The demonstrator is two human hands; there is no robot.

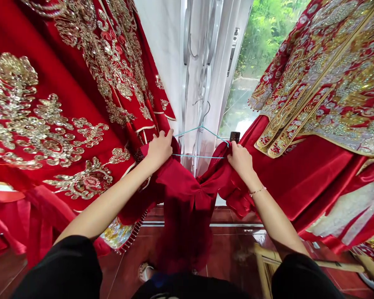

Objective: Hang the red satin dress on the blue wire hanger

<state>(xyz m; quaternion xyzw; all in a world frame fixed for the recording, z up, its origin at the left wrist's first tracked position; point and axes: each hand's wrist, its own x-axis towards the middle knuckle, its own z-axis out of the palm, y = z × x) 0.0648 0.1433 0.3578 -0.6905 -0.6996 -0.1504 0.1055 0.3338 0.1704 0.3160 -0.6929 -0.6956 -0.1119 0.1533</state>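
Observation:
A dark red dress [187, 187] hangs down in front of me on a thin light-blue wire hanger [202, 127]. My left hand [160, 149] is closed on the dress's left shoulder, at that end of the hanger. On the opposite shoulder, my right hand [240, 160] pinches the red cloth beside the hanger's other end. A small black tag [234, 137] sticks up just above my right fingers. The hanger's hook points up, apart from the white metal rack behind it. The dress's skirt falls in shadow toward the floor.
Gold-embroidered red gowns [90, 178] hang close on the left. A beaded red jacket [324, 79] and satin skirt [286, 178] hang on the right. Behind stand a white metal rack [205, 83] and a window [262, 54]. A wooden stool [263, 265] is low on the right.

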